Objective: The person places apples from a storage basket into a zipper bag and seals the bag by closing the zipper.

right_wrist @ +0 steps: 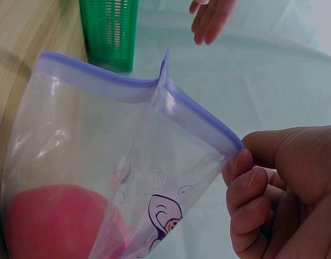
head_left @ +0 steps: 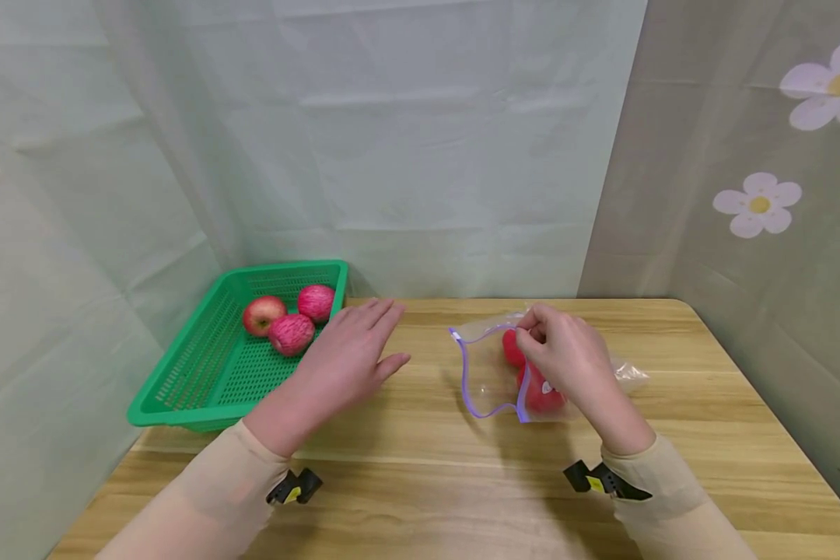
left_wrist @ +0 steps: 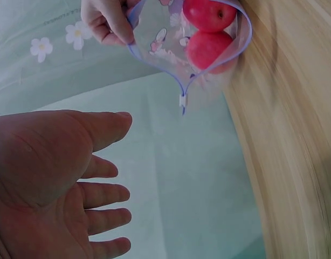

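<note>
My right hand [head_left: 567,354] pinches the purple-edged rim of a clear zip bag [head_left: 486,381] between thumb and fingers. The bag's mouth gapes toward the left, and a white slider sits at one corner of the rim. Inside it lie two red apples [left_wrist: 209,48], side by side, seen best in the left wrist view; a cartoon print marks the plastic. My left hand [head_left: 346,350] hovers empty between the basket and the bag, palm down, fingers straight and thumb apart. In the left wrist view its fingers [left_wrist: 109,194] are spread with nothing against them.
A green plastic basket [head_left: 175,342] stands at the table's left, holding three red apples [head_left: 292,334]. The wooden table [head_left: 420,482] ends at a pale curtain [head_left: 427,155] behind; a flowered curtain [head_left: 672,257] hangs at the right.
</note>
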Action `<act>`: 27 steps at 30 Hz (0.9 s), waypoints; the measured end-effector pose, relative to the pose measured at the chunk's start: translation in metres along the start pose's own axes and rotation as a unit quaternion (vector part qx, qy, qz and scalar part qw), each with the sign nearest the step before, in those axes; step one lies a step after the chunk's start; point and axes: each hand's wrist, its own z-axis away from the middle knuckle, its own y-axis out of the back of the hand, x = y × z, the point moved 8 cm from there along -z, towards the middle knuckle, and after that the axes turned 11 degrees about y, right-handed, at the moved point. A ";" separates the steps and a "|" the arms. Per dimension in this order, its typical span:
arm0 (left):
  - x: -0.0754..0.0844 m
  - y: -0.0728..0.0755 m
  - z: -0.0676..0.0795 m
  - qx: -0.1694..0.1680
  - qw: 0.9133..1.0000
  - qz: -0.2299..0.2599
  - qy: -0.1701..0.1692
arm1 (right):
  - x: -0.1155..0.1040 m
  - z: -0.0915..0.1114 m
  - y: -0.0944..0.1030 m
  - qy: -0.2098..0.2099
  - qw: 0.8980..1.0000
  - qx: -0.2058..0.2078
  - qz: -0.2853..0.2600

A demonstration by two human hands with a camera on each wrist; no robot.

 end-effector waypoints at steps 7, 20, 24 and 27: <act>-0.015 0.002 0.001 -0.001 1.000 -0.007 0.020 | 0.000 0.000 -0.001 -0.002 1.000 -0.006 0.001; -0.047 0.011 0.001 -0.008 0.998 -0.020 0.055 | 0.000 -0.001 -0.002 0.001 1.000 -0.005 -0.001; -0.056 0.015 0.004 -0.010 0.997 -0.026 0.066 | 0.000 -0.001 -0.002 0.002 1.000 -0.004 -0.002; -0.061 0.018 0.005 -0.009 0.997 -0.031 0.067 | 0.000 -0.001 -0.002 0.004 1.000 -0.004 -0.004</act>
